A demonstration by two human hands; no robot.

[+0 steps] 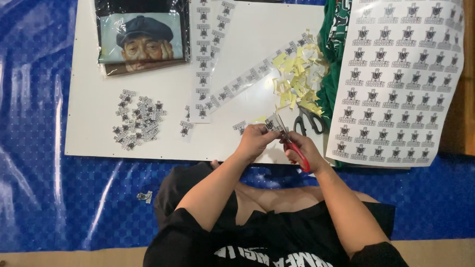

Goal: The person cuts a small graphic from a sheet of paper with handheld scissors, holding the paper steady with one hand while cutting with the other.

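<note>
A small printed sticker (271, 123) sits pinched in the left hand (254, 139) above the white worktop's (92, 65) near edge. The right hand (303, 147) grips red-handled scissors (295, 148), blades at the sticker. Black scissors (308, 119) lie just beyond, beside yellow paper scraps (297, 80).

1. Glossy plastic floor sheet (30, 184): deep blue with a faint checker pattern.
2. Flat rectangular board (90, 133): plain white.
3. Big sticker sheet (402, 76): white, rows of black-and-grey crest logos.
4. Small scissors (295, 148): red handles.
5. Bigger scissors (309, 120): black handles.
6. Paper scrap pile (297, 80): pale yellow.
7. Folded fabric (333, 26): green.
</note>
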